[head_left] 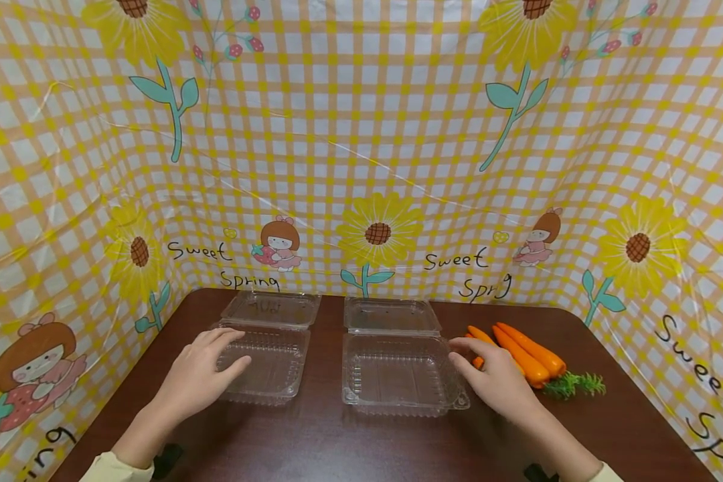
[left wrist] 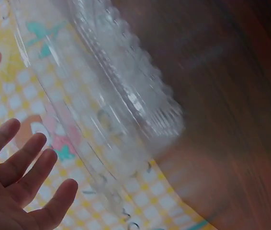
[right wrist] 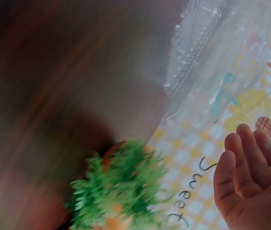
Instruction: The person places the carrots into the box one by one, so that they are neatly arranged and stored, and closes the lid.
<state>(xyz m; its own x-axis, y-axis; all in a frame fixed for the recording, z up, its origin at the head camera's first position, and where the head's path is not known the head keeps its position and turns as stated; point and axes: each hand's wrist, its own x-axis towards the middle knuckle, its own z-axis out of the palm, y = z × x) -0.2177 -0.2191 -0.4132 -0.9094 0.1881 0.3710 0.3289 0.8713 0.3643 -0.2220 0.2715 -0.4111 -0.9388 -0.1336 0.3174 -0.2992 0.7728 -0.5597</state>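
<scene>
Two clear plastic clamshell boxes stand side by side with their lids folded back. My left hand (head_left: 201, 368), fingers spread and relaxed, hovers at the left side of the left box (head_left: 264, 371) and overlaps it in the head view. At the right edge of the right box (head_left: 394, 378), my right hand (head_left: 500, 378) has its fingertips close to the rim, gripping nothing. Several orange carrots (head_left: 527, 355) with leafy green tops (head_left: 575, 384) lie just beyond that hand, which partly hides them. In the right wrist view, the green tops (right wrist: 121, 187) show below the loosely bent fingers.
The left lid (head_left: 271, 310) and right lid (head_left: 391, 316) lie toward the back edge of the dark brown table (head_left: 313, 448). A checked cloth (head_left: 361, 161) with sunflowers walls in the back and both sides. Small dark objects (head_left: 167, 459) sit beneath the wrists.
</scene>
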